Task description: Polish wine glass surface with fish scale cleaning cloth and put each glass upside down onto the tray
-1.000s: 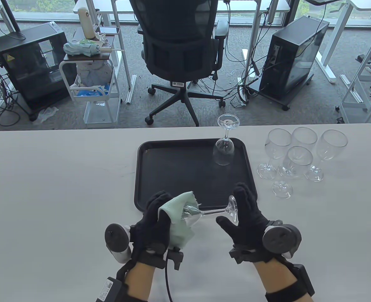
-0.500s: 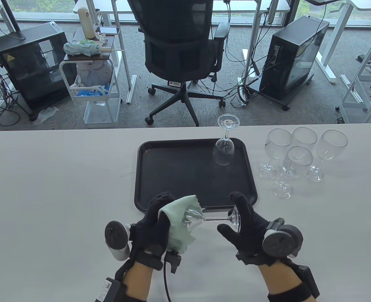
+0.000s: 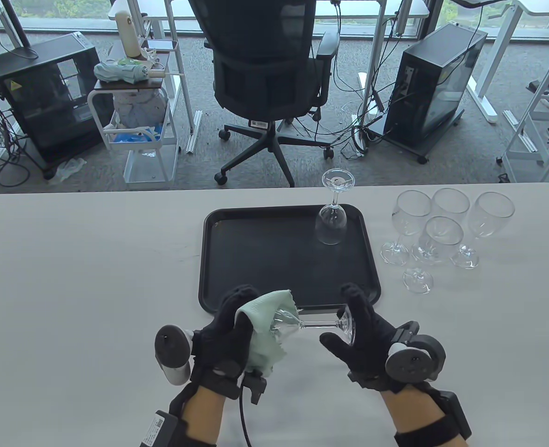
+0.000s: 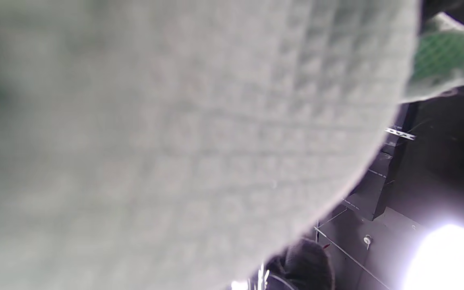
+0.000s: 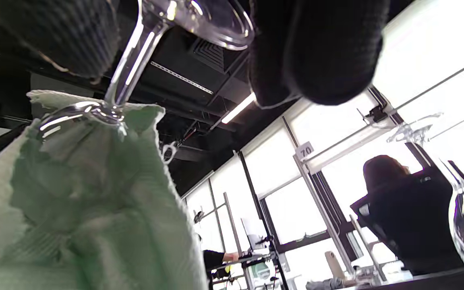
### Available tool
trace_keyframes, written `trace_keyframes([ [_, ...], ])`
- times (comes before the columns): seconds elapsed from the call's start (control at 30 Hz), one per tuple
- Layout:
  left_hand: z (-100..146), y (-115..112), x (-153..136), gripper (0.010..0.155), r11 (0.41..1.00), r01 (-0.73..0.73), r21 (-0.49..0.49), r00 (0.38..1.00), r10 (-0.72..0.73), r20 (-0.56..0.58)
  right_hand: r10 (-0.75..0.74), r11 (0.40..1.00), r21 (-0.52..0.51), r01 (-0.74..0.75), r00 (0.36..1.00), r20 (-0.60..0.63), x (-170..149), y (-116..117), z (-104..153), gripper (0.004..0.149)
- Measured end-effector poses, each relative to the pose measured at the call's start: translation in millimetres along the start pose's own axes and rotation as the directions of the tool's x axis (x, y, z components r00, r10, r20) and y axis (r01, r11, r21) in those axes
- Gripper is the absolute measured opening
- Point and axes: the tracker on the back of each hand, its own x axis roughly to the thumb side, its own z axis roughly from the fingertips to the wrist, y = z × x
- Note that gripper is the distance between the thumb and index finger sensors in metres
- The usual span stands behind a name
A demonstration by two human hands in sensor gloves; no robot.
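A: Table view: why was the wine glass (image 3: 302, 323) lying sideways above the table's near edge?

B: So the left hand (image 3: 230, 326), fingers wrapped round the cloth (image 3: 262, 333) and bowl, could rub it, I'd judge, while the right hand (image 3: 362, 326) pinched the foot.

A: And the tray (image 3: 255, 260)?

B: Just beyond, one inverted glass (image 3: 331, 219) at its far right corner; four upright glasses (image 3: 442, 233) waited beside it.

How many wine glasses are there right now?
6: one held sideways by both hands, one upside down on the tray, four upright at the table's right.
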Motion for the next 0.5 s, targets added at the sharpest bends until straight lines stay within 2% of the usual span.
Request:
trace_keyframes([
  [0.07, 1, -3, -1, 0.060, 1.000, 0.016, 0.013, 1.000, -0.017, 0.013, -0.175, 0.984, -0.034, 0.172, 0.976, -0.128, -6, 5, 3, 0.082],
  [0.1, 3, -4, -2, 0.060, 0.999, 0.037, 0.017, 0.999, -0.038, 0.023, -0.363, 0.929, -0.040, 0.367, 0.887, -0.284, -11, 11, 6, 0.074],
  [0.2, 3, -6, -2, 0.061, 0.996, 0.087, 0.018, 0.994, -0.088, 0.068, -0.494, 0.836, -0.054, 0.546, 0.706, -0.507, -22, 20, 10, 0.075],
  [0.27, 3, -5, -2, 0.060, 0.993, 0.114, 0.031, 0.991, -0.116, 0.069, -0.486, 0.839, -0.021, 0.544, 0.731, -0.480, -23, 20, 9, 0.077],
  [0.3, 1, -4, -2, 0.059, 0.994, 0.105, 0.020, 0.993, -0.106, 0.058, -0.422, 0.879, 0.021, 0.476, 0.797, -0.432, -23, 18, 8, 0.080],
  [0.33, 1, -3, -3, 0.059, 0.994, 0.107, 0.021, 0.993, -0.108, 0.045, -0.358, 0.916, 0.045, 0.400, 0.862, -0.360, -20, 16, 6, 0.084],
  [0.4, 1, -1, -5, 0.059, 0.998, 0.054, 0.031, 0.998, -0.054, 0.010, -0.251, 0.962, 0.060, 0.266, 0.949, -0.189, -15, 13, 5, 0.091],
  [0.43, 1, -1, -6, 0.059, 1.000, 0.016, 0.013, 1.000, -0.016, -0.021, -0.155, 0.987, 0.031, 0.157, 0.985, -0.073, -11, 9, 3, 0.094],
  [0.5, 2, -1, -6, 0.059, 1.000, -0.024, 0.001, 0.999, 0.024, -0.035, -0.111, 0.994, 0.010, 0.111, 0.993, -0.027, -7, 6, 2, 0.096],
])
